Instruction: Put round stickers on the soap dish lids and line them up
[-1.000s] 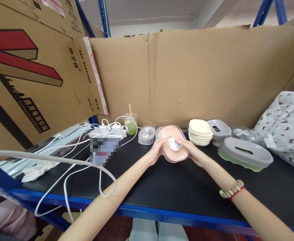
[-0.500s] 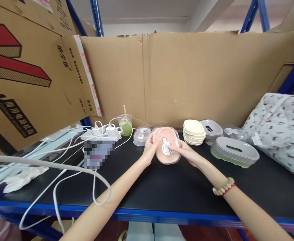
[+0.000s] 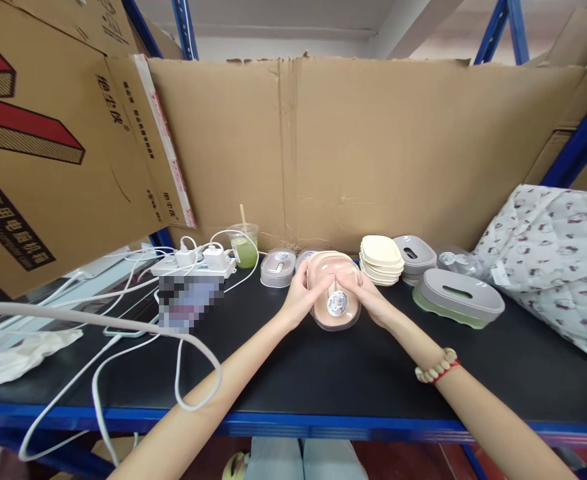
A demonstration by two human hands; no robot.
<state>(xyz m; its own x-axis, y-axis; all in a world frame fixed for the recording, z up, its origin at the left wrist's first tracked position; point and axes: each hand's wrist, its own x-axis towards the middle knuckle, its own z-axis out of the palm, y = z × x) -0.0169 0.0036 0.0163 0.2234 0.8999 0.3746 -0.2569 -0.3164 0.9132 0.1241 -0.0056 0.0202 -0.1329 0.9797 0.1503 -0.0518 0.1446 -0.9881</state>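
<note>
Black bench mat (image 3: 323,373) on a blue-framed shelf rack, cardboard sheet (image 3: 373,147) walling off the back. Both forearms reach in from the near edge; beaded bracelet (image 3: 436,366) on the right wrist. Left hand (image 3: 303,297) and right hand (image 3: 368,300) clamp a pink soap box (image 3: 332,293) between them, held just above the mat, tilted toward the camera. Box sits dead centre between the hands, so neither is nearer; long axis runs roughly away from the person, and a round white sticker (image 3: 337,303) faces up at its near end. Left fingers curl on the left rim, right fingers on the right rim, thumbs over the top. Right of the right hand: grey-lidded green box (image 3: 458,298), then a patterned cloth bag (image 3: 558,260). Just behind it: cream tray stack (image 3: 381,259) and grey lid (image 3: 415,251). Behind the left hand: small grey box (image 3: 277,268); further left, green drink cup (image 3: 243,245), power strip (image 3: 193,263) and loose white cables (image 3: 123,333).
</note>
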